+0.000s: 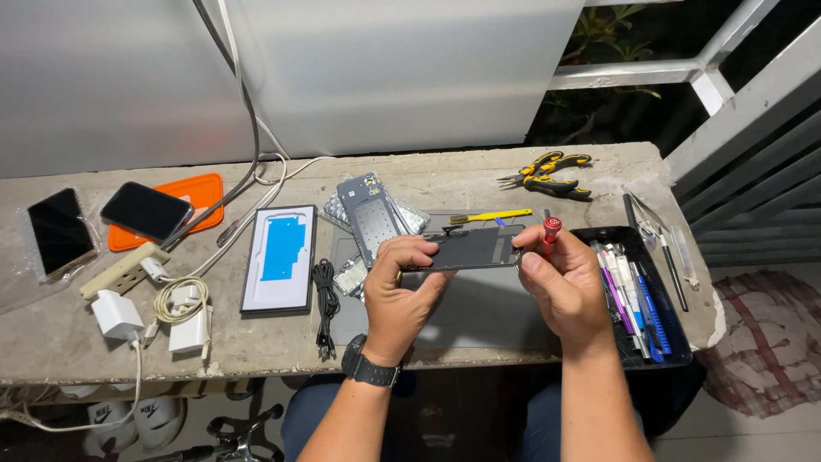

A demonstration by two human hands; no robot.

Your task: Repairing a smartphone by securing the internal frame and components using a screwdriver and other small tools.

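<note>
Phone frame (472, 249): dark grey, at centre. Screwdriver (549, 233): red cap, at 3 o'clock of the frame. Tray (128, 237): orange, at 9 o'clock. Panel (280, 257): white with blue film. Pliers (547, 174): yellow-and-black handles, at 1 o'clock. Wristwatch (369, 368): black.

Both hands, left hand (400, 291) and right hand (566, 287), hold a dark phone frame (472, 248) above a grey mat (479, 316); the right also pinches a red-capped screwdriver (550, 233).

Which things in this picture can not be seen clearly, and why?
- Head view: the underside of the phone frame faces away; left hand fingers cover its left end.
- The red-capped screwdriver: its tip is behind the right hand.
- Tools in the black tray: too small and crowded to identify each.
- White shoes: partly hidden under the table.
</note>
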